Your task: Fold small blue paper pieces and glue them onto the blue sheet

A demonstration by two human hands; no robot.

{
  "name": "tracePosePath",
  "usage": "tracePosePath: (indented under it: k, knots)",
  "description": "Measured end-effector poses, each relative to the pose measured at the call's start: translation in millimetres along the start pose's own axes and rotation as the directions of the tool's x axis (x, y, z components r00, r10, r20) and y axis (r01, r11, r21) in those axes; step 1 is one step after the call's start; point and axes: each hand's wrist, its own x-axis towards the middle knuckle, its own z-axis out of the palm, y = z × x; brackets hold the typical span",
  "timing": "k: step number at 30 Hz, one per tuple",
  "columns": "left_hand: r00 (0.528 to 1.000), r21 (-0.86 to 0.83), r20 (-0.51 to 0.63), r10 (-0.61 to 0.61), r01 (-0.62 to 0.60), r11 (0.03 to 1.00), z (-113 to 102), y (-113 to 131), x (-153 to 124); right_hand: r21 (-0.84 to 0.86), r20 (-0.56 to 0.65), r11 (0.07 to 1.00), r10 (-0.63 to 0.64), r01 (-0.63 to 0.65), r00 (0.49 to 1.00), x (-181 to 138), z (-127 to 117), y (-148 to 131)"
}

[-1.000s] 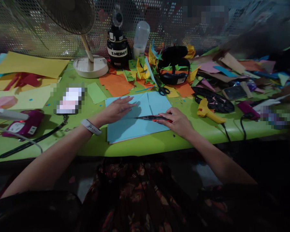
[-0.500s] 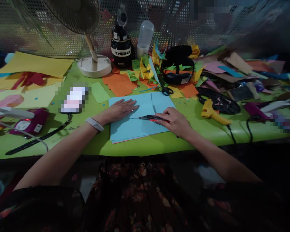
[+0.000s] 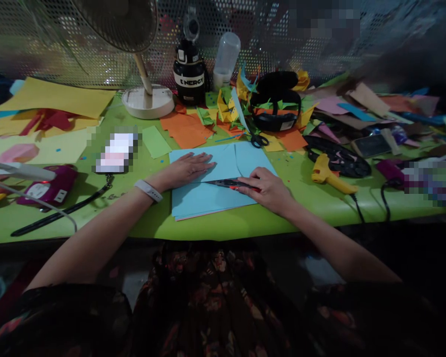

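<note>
On the bench (image 3: 223, 225), my left grip (image 3: 186, 169) presses flat, open, on blue paper (image 3: 208, 198); right grip (image 3: 269, 191) clasps the cutter (image 3: 228, 183): best press firm, blade low.

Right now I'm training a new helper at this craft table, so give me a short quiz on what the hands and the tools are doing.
1. True or false: the left hand lies flat on the blue paper.
2. What does the right hand grip? A: a pencil. B: a red-handled cutter. C: a stapler.
3. Which yellow tool lies on the green table to the right of the right hand?
Key: 1 true; 2 B; 3 the glue gun.
</note>
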Motion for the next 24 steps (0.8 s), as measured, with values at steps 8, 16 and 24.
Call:
tracePosePath:
  k: [8, 16, 24]
  knots:
    - [0.999, 0.004, 0.03, 0.04, -0.04, 0.999, -3, -6, 1, -0.035, 0.007, 0.999, -0.001, 0.002, 1.0, 8, 3, -8]
    - [0.994, -0.015, 0.104, 0.016, -0.014, 1.0, -13, -3, 5, -0.007, -0.007, 1.0, -0.028, 0.028, 1.0, 8, 5, -11]
    - [0.995, 0.008, 0.094, 0.039, -0.04, 0.999, -9, -6, 4, -0.016, 0.001, 0.999, -0.048, 0.048, 0.999, 14, 11, -16]
